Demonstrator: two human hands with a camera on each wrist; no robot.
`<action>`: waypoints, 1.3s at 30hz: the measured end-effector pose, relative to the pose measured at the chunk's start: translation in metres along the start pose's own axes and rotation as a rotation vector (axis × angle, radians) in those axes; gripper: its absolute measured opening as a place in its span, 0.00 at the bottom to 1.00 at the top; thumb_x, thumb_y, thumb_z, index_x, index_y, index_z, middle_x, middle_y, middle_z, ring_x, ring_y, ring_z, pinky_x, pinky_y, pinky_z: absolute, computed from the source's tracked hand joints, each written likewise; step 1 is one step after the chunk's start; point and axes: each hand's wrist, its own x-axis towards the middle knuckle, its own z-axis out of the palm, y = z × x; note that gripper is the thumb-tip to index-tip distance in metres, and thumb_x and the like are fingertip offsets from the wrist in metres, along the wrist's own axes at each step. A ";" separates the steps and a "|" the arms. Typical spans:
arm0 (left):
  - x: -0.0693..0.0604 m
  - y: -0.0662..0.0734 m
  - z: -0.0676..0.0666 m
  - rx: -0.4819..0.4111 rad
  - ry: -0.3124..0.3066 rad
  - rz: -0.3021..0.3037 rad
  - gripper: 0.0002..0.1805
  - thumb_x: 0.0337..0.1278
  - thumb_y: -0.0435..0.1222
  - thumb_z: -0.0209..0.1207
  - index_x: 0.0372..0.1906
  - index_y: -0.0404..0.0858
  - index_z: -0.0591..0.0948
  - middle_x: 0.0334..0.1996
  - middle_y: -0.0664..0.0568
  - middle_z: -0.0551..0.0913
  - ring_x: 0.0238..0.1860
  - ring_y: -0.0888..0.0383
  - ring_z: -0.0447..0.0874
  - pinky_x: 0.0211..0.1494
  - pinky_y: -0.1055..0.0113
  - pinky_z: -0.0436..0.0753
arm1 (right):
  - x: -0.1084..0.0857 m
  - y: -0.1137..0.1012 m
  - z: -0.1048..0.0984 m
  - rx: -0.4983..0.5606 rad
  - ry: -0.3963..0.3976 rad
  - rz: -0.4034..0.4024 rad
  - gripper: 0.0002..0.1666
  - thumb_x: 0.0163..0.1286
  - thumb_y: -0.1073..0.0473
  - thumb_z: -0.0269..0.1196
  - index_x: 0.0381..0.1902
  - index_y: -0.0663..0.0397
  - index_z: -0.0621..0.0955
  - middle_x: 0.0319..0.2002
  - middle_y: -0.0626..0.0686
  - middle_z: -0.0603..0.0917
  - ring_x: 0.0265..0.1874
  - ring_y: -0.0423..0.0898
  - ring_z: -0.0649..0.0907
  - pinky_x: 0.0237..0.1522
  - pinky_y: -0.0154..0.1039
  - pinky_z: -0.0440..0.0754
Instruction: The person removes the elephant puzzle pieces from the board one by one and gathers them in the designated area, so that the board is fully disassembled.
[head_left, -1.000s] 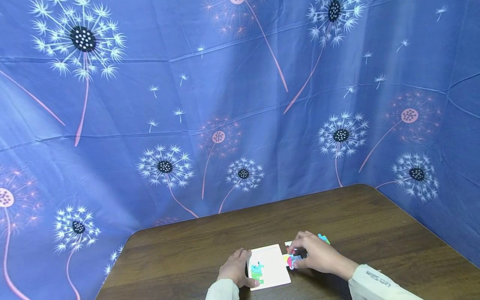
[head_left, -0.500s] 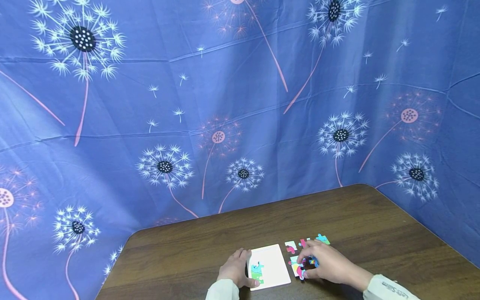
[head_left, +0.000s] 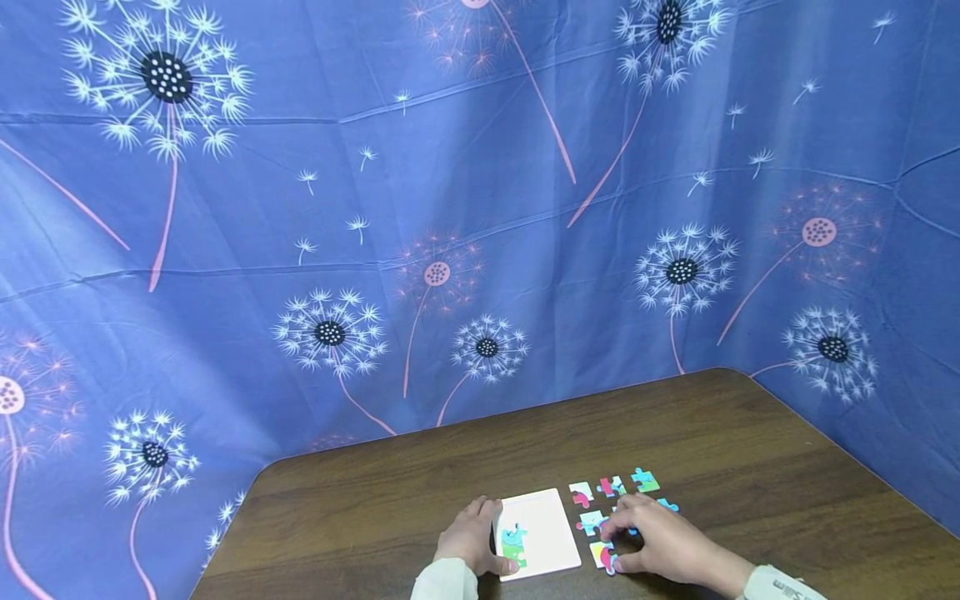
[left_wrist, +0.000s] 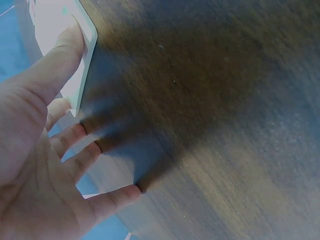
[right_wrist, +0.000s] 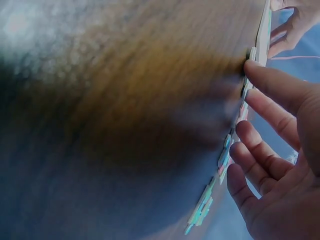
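A white puzzle board (head_left: 547, 533) lies on the table, with green and blue pieces (head_left: 513, 542) fitted in its near left corner. My left hand (head_left: 471, 537) holds the board's left side, thumb on its top face and forefinger at the edge; the other fingers spread onto the table in the left wrist view. Right of the board, my right hand (head_left: 663, 537) pinches a yellow and red puzzle piece (head_left: 602, 556) between thumb and forefinger, low at the table. Its remaining fingers are loosely bent, and they partly hide other pieces.
Several loose puzzle pieces lie in rough rows around the right hand, among them a red and white one (head_left: 581, 494), a pale blue one (head_left: 591, 522) and a blue-green one (head_left: 645, 479). A blue patterned cloth (head_left: 480, 208) hangs behind the brown table (head_left: 390, 500).
My right hand has moved right and nearer, taking the yellow and red puzzle piece from the board's edge to below the pale blue one. The left hand and board have stayed put.
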 end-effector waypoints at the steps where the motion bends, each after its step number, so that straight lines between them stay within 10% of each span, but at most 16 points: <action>1: 0.000 0.000 0.000 -0.001 -0.001 -0.002 0.43 0.38 0.38 0.82 0.64 0.36 0.76 0.66 0.35 0.74 0.67 0.33 0.71 0.58 0.25 0.73 | 0.000 0.000 0.001 -0.004 0.005 -0.005 0.16 0.49 0.51 0.80 0.35 0.37 0.85 0.36 0.34 0.75 0.36 0.33 0.74 0.34 0.35 0.77; 12: 0.000 0.001 0.000 -0.017 -0.011 -0.023 0.43 0.38 0.38 0.82 0.64 0.35 0.76 0.67 0.35 0.73 0.67 0.32 0.71 0.59 0.25 0.72 | 0.008 0.000 -0.005 0.034 -0.002 0.032 0.15 0.52 0.49 0.80 0.36 0.38 0.87 0.37 0.34 0.77 0.38 0.36 0.76 0.37 0.37 0.78; 19: -0.001 0.002 -0.002 -0.013 -0.012 -0.028 0.43 0.38 0.37 0.82 0.64 0.35 0.76 0.66 0.35 0.73 0.67 0.33 0.71 0.60 0.26 0.72 | 0.019 -0.011 -0.010 0.118 -0.050 0.098 0.14 0.56 0.52 0.78 0.40 0.41 0.87 0.50 0.57 0.87 0.60 0.76 0.75 0.55 0.76 0.72; 26: -0.002 0.005 -0.003 -0.023 -0.010 -0.033 0.43 0.37 0.37 0.82 0.63 0.34 0.76 0.66 0.35 0.74 0.67 0.32 0.71 0.59 0.25 0.71 | 0.033 -0.022 -0.003 0.097 -0.015 0.032 0.13 0.55 0.53 0.78 0.39 0.42 0.88 0.38 0.38 0.81 0.36 0.40 0.77 0.37 0.39 0.77; 39: 0.002 0.003 -0.001 -0.009 -0.024 -0.045 0.43 0.37 0.38 0.82 0.64 0.35 0.76 0.66 0.36 0.74 0.67 0.33 0.71 0.60 0.26 0.71 | 0.056 -0.035 0.008 0.127 -0.035 0.074 0.14 0.57 0.51 0.77 0.40 0.45 0.87 0.34 0.38 0.80 0.36 0.40 0.77 0.36 0.39 0.77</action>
